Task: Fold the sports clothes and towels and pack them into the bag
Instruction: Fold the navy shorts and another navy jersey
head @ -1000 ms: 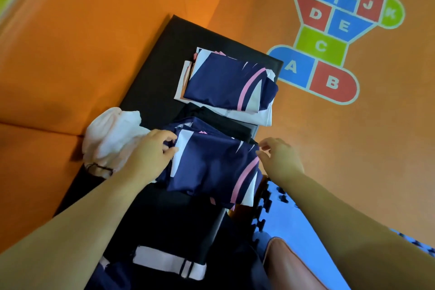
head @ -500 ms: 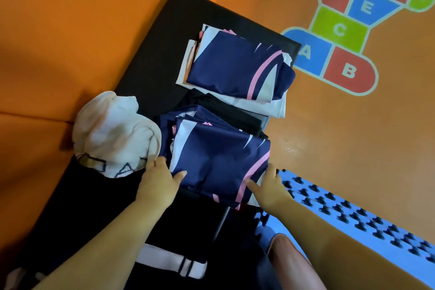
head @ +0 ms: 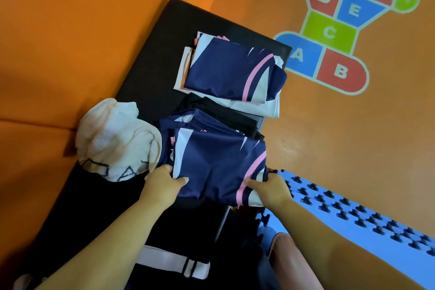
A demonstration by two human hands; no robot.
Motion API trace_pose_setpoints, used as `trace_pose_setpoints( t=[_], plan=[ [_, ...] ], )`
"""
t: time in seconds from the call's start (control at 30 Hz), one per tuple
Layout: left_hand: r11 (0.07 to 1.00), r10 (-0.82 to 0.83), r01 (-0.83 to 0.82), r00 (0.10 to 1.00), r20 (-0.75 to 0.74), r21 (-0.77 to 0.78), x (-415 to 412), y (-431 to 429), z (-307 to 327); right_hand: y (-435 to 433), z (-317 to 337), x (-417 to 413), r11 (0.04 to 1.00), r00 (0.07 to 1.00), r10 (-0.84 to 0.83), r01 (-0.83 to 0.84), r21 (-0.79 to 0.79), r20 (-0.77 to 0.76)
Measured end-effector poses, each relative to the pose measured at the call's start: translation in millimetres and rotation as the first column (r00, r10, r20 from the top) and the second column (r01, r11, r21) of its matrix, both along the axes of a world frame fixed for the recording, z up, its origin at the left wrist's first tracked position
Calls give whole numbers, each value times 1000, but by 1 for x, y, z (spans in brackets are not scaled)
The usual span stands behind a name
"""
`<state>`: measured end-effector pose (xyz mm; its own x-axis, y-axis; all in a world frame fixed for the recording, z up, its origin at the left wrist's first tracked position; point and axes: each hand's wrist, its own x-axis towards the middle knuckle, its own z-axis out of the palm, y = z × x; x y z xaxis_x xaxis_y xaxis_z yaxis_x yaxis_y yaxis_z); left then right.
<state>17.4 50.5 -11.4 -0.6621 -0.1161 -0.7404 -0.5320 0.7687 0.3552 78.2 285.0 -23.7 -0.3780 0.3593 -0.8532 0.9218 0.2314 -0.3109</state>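
Pinching corners of the near folded shirt [head: 219, 165], left hand [head: 162, 187] and right hand [head: 270, 189] are holding firm; lifting level should keep folds intact.

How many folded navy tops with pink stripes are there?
2. The far navy top lies on a white garment; the near navy top is held by left hand and right hand. Layers beneath may hide more.

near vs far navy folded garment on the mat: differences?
Near navy garment: gripped at its near corners by the left hand and right hand; far navy garment: no hand on it.
Far navy garment lies on a white folded garment; near navy garment lies on dark folded clothes.
Both: folded, navy with a pink stripe, on the black mat.
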Motion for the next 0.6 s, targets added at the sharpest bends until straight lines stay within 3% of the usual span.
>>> trace_pose_setpoints(
  t=[0.23, 0.6],
  plan=[
    [994, -16, 24, 997, -77, 110, -30, -3, 44, 16, 46, -16, 999, 985, -13, 4, -50, -175],
    [969, -68, 137, 948, -312, 205, -151, 26, 108, 45, 109, -130, 991, 864, 122, -80, 106, -488]
  ],
)
